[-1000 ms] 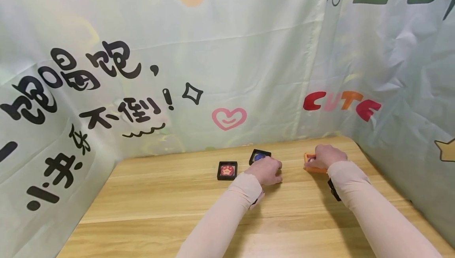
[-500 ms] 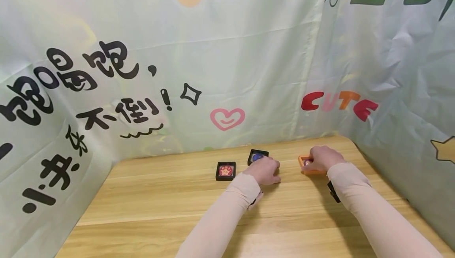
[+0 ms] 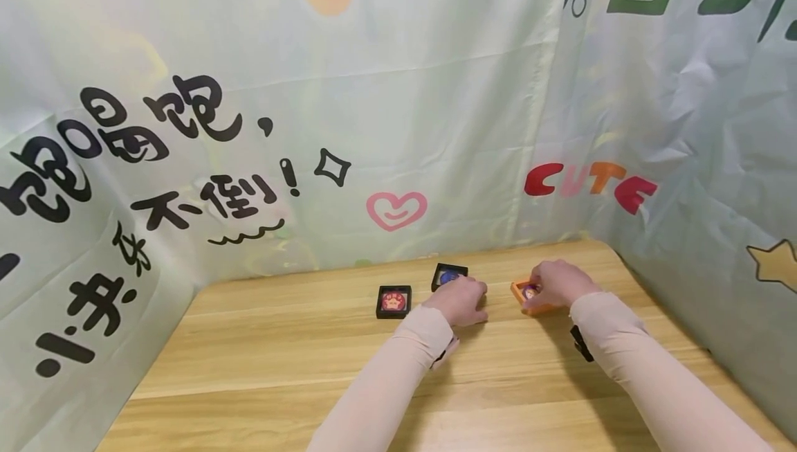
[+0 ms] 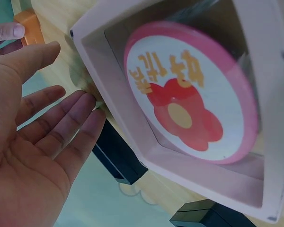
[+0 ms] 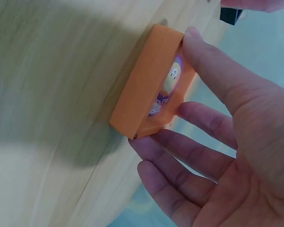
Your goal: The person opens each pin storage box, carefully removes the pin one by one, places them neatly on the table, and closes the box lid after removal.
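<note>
A smooth, boxy orange frame (image 5: 143, 80), round badge (image 5: 168, 87) inside, sits pinched between my right fingers (image 5: 210, 121); my left fingers (image 4: 83, 140) spread loosely.

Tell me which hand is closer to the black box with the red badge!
Left. The left hand is just right of the black box with the red badge; the right hand is farther right, holding the orange box.

And the orange box (image 5: 142, 85) is on the move, drawn leftward by the right hand (image 3: 563, 282), narrowing the gap to the left hand (image 3: 462, 300)! It's turned slightly too, and more of its badge (image 3: 530, 292) shows now.
</note>
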{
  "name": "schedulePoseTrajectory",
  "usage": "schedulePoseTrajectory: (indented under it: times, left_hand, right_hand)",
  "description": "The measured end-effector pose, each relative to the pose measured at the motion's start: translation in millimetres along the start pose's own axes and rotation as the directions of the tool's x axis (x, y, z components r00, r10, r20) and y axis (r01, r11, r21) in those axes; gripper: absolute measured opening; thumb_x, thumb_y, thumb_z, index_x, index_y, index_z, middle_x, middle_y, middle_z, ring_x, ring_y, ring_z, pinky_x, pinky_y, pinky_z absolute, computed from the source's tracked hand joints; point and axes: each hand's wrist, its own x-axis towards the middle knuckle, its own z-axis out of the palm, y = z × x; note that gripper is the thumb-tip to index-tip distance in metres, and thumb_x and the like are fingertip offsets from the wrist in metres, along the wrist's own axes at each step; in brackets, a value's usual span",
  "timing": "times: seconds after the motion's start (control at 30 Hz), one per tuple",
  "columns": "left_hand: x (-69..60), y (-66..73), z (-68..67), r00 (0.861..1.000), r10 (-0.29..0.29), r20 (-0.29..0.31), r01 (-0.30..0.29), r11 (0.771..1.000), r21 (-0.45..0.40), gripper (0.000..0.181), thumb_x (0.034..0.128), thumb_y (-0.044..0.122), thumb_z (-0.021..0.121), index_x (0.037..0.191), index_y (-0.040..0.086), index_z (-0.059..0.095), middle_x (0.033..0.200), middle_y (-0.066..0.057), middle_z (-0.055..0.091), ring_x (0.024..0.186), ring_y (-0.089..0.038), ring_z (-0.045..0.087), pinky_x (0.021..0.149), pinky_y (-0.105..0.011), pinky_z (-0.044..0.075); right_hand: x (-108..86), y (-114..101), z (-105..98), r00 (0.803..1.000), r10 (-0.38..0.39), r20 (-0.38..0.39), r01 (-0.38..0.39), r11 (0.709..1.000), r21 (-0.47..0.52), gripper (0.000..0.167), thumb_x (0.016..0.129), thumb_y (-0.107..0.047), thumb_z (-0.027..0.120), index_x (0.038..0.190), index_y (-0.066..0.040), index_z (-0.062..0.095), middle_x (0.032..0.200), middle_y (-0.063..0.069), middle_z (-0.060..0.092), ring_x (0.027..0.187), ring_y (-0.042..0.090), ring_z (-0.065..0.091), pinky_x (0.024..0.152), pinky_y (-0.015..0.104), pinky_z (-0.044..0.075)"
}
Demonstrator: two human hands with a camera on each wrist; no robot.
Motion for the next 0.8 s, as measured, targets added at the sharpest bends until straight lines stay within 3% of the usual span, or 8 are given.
schedulePoseTrajectory:
  times: [0.27, 0.6, 0.8]
  left_hand:
    - [-0.1, -2.7, 3.8, 1.0, 0.005, -0.003, -0.005, 1.0, 0.008, 0.042, 0.1016, 0.04, 0.075, 0.135, 0.015, 0.07, 0.119, 0.002, 0.074, 0.109, -0.011, 0.07, 0.095, -0.024, 0.06]
    - [-2.8, 1.1, 3.4, 1.0, 0.02, -0.019, -0.02, 1.0, -0.002, 0.031, 0.0996, 0.036, 0.078, 0.123, 0.015, 0.073, 0.101, 0.004, 0.067, 0.088, -0.007, 0.059, 0.079, -0.021, 0.054]
    - [-6.2, 5.0, 1.1, 0.999, 0.029, -0.026, -0.029, 1.0, 0.007, 0.032, 0.0992, 0.035, 0.078, 0.124, 0.015, 0.073, 0.103, 0.004, 0.07, 0.091, -0.008, 0.062, 0.081, -0.02, 0.056]
  right_hand:
    - [-1.0, -9.0, 0.7, 1.0, -0.008, 0.007, 0.008, 1.0, 0.013, 0.055, 0.076, -0.033, 0.098, 0.111, 0.002, 0.075, 0.101, 0.017, 0.075, 0.085, 0.027, 0.061, 0.084, 0.049, 0.057]
    - [0.1, -14.5, 7.9, 1.0, -0.017, 0.003, 0.017, 0.999, 0.027, 0.058, 0.075, -0.027, 0.1, 0.116, 0.005, 0.075, 0.113, 0.022, 0.075, 0.1, 0.036, 0.067, 0.095, 0.057, 0.059]
    - [-1.7, -20.0, 10.2, 1.0, -0.023, 0.016, 0.022, 0.999, 0.042, 0.057, 0.075, -0.026, 0.1, 0.118, 0.004, 0.076, 0.115, 0.021, 0.076, 0.098, 0.033, 0.065, 0.095, 0.056, 0.059]
